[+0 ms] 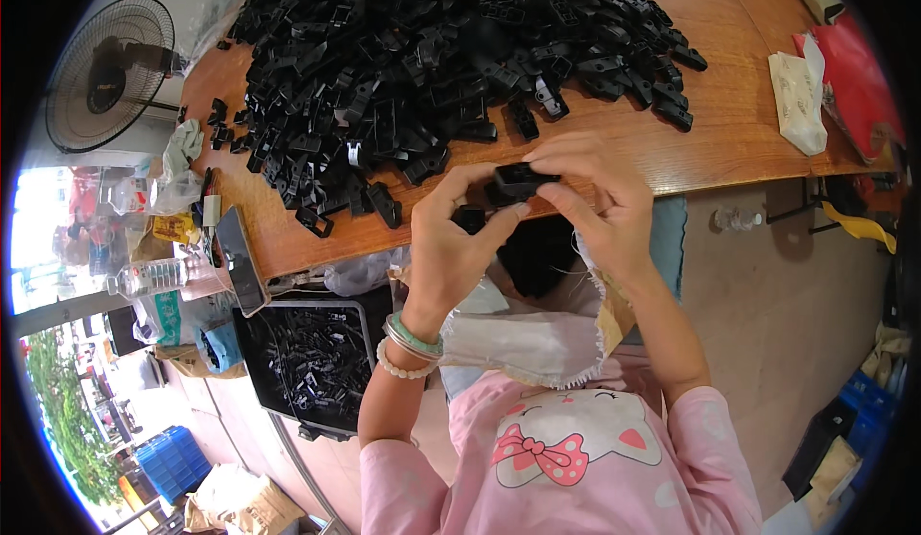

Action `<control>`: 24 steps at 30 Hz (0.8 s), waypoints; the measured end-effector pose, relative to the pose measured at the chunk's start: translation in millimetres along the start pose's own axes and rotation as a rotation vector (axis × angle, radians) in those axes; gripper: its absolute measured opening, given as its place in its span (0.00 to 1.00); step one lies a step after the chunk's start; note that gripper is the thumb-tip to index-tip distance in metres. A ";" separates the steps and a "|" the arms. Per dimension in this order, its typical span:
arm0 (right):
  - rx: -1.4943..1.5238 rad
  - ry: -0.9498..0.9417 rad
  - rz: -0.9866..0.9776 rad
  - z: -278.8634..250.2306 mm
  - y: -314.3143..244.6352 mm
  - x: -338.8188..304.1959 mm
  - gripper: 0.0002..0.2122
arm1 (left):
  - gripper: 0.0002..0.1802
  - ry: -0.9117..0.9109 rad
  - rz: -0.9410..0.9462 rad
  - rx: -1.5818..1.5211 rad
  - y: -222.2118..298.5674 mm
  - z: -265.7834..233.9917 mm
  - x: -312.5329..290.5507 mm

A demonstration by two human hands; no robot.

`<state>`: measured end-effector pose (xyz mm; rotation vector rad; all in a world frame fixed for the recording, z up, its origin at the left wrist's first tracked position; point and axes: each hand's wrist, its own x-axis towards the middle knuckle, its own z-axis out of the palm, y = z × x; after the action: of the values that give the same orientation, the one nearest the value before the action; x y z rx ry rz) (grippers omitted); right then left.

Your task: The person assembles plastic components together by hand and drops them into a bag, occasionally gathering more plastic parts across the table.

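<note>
A small black plastic part [518, 182] is held between my two hands, just over the front edge of the table. My left hand [456, 233] is closed on its left end by thumb and forefinger. A second black plastic piece [468, 218] rests inside the curl of the same hand. My right hand [600, 209] pinches the right end of the part with thumb and fingers. Beyond the hands, a large heap of similar black plastic parts [413, 65] covers much of the wooden table [710, 142]. Below them, an open whitish sack [528, 343] lies across my lap, dark inside.
A grey-rimmed crate [366, 329] of small black pieces stands at lower left. A phone [240, 259] leans at the table's left edge, near a plastic bottle [153, 276] and a fan [110, 74]. A tissue pack [798, 103] and red bag [859, 84] lie at right.
</note>
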<state>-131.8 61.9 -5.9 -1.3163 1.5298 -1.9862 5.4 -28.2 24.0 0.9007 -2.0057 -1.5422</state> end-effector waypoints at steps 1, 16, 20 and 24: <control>-0.010 -0.046 -0.011 1.0 -0.7 0.3 0.09 | 0.18 -0.040 -0.041 -0.025 3.0 0.7 -1.4; 0.085 -0.067 0.120 0.5 -3.3 -12.7 0.17 | 0.16 0.037 0.056 -0.123 5.9 9.0 -21.1; 0.340 -0.118 0.480 2.6 -9.9 -18.2 0.18 | 0.17 0.063 0.147 -0.015 8.4 8.8 -25.0; 0.250 -0.096 0.377 3.3 -6.3 -21.5 0.16 | 0.18 0.133 0.139 0.107 8.4 14.6 -29.5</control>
<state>-116.0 77.4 -10.5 -0.9308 1.3189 -1.7770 13.6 4.3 29.1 0.8604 -2.0253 -1.2771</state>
